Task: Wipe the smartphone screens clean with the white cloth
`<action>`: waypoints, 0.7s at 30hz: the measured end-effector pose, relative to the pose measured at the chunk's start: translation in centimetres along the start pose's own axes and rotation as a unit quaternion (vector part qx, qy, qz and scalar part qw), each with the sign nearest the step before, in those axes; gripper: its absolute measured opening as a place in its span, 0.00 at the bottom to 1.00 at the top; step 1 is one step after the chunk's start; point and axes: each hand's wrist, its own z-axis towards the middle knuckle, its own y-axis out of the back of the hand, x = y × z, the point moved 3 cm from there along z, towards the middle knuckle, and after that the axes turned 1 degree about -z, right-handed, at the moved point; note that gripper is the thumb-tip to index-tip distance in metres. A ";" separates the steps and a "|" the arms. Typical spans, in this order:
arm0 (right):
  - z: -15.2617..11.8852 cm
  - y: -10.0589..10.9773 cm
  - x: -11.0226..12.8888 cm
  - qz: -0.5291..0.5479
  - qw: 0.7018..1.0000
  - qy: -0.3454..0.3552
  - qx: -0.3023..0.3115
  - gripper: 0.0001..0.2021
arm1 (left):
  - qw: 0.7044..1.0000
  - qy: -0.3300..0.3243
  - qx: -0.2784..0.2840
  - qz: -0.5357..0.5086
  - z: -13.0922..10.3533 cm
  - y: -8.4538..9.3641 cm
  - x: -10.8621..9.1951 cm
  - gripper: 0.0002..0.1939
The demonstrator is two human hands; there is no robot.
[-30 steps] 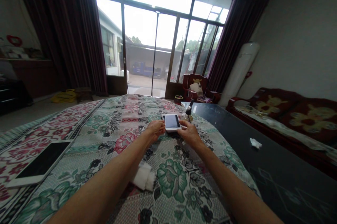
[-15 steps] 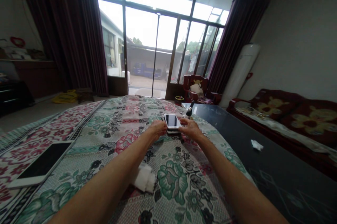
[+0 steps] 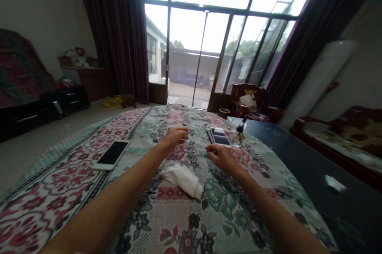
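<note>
A small stack of white phones (image 3: 219, 136) lies on the floral cloth (image 3: 143, 174) at the far side. My right hand (image 3: 221, 157) hovers just in front of the stack, fingers loosely curled and empty. Left of the stack, my left hand (image 3: 173, 136) is raised slightly over the cloth, fingers bent with nothing in them. A crumpled white cloth (image 3: 181, 177) lies between my forearms. Another white phone (image 3: 111, 154) lies screen up to the left.
A dark glossy table (image 3: 301, 174) adjoins the cloth on the right, with a small glass object (image 3: 238, 136) at its corner and a white scrap (image 3: 333, 183). Red floral sofa and chair stand at right; glass doors and dark curtains lie ahead.
Both hands have let go of the white phone, which now rests on the stack. The hands have drawn back from it, and the view has turned left.
</note>
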 end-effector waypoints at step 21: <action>2.8 -19.0 21.6 0.548 0.795 -0.137 0.220 0.18 | 0.818 0.100 -0.298 0.482 -6.8 24.7 1.3 0.06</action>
